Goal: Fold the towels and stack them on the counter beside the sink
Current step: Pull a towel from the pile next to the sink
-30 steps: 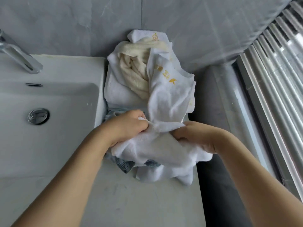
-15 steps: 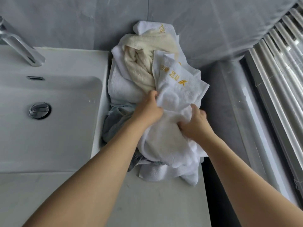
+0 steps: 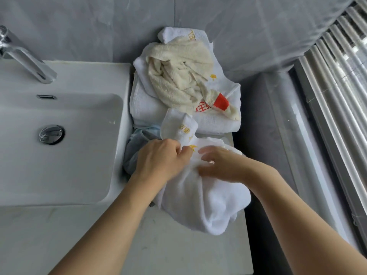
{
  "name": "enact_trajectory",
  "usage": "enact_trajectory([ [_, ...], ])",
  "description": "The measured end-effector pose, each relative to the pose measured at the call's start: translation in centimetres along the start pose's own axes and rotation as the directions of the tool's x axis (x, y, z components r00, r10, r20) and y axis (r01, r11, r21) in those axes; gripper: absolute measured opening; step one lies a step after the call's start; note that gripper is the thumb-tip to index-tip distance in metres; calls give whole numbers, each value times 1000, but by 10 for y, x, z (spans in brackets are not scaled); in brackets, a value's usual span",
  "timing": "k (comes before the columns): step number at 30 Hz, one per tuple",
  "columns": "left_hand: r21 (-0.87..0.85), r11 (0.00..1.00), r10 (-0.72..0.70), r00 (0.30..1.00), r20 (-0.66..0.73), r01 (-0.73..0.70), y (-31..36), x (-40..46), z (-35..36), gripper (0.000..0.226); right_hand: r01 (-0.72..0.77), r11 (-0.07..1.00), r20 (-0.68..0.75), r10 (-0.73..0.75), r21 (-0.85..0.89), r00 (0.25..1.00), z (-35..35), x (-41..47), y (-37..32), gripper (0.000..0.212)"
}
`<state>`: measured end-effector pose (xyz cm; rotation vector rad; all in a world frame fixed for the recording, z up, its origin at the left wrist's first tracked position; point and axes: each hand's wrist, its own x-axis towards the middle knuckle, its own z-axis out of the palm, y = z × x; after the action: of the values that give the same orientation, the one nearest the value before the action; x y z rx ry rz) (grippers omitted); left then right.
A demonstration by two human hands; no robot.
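Observation:
A crumpled white towel (image 3: 202, 197) with gold lettering lies on the grey counter (image 3: 151, 247) right of the sink (image 3: 59, 147). My left hand (image 3: 158, 161) pinches its upper edge beside the lettering. My right hand (image 3: 220, 165) presses on the towel's top with fingers bent; it is blurred. Behind it, against the wall, a cream towel (image 3: 178, 76) with a red patch lies heaped on another white towel (image 3: 147, 108). A pale blue cloth (image 3: 139, 143) shows under my left hand.
A chrome tap (image 3: 25, 60) stands at the sink's back left, and the drain plug (image 3: 51, 133) sits in the basin. The counter ends at a dark gap (image 3: 258, 235) on the right, with a grey ledge and ribbed window blinds (image 3: 337, 96) beyond it.
The white towel has been pulled off the heap toward me onto the near counter. This uncovered the cream towel's red patch and the white towel under it. Both hands moved nearer to me.

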<state>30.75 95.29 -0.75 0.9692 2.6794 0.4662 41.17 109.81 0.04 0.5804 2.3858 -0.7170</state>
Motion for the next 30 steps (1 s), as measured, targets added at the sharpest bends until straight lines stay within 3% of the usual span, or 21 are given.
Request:
enact_trajectory([
  [2, -9, 984, 177, 982, -69, -178, -10, 8, 18, 46, -28, 999, -64, 29, 23, 998, 7, 7, 4, 26],
  [3, 6, 964, 264, 964, -35, -264, -18, 12, 30, 47, -38, 999, -109, 40, 20, 993, 11, 12, 8, 23],
  [5, -1, 937, 346, 923, 167, -351, -35, 16, 48, 57, -70, 997, -188, 72, 19, 979, 23, 25, 20, 23],
  [7, -61, 940, 338, 896, 288, -335, -46, 15, 53, 74, -85, 996, -240, 86, 15, 967, 37, 38, 29, 29],
  [9, -63, 952, 306, 918, 254, -300, -52, 11, 57, 79, -30, 999, -302, 39, 33, 953, 48, 46, 31, 37],
  [15, 237, 951, 137, 956, 260, -200, -47, 8, 79, 89, -8, 1000, -367, -3, -30, 930, 49, 56, 43, 34],
  [20, 235, 941, 109, 879, 465, -242, -43, 55, 57, 76, -50, 993, -175, 30, -110, 984, 15, 72, 31, 32],
  [22, 213, 947, 102, 852, 514, -241, -43, 69, 41, 62, -36, 999, -145, 39, 25, 989, -13, 76, 19, 29],
  [24, 121, 971, 150, 921, 359, -206, -41, 79, 28, 50, 24, 981, -253, 27, 194, 967, -38, 79, 8, 27],
  [26, -27, 985, 170, 985, 14, -170, -33, 92, 15, 45, 115, 963, -457, 10, 244, 889, -62, 87, -2, 29],
  [28, -55, 984, 148, 955, -256, -167, -26, 115, 1, 41, 178, 959, -596, -13, 219, 803, -83, 100, -6, 34],
  [30, -12, 993, 108, 923, -370, -121, -21, 145, -10, 41, 141, 981, -645, -22, 133, 764, -99, 117, -6, 46],
])
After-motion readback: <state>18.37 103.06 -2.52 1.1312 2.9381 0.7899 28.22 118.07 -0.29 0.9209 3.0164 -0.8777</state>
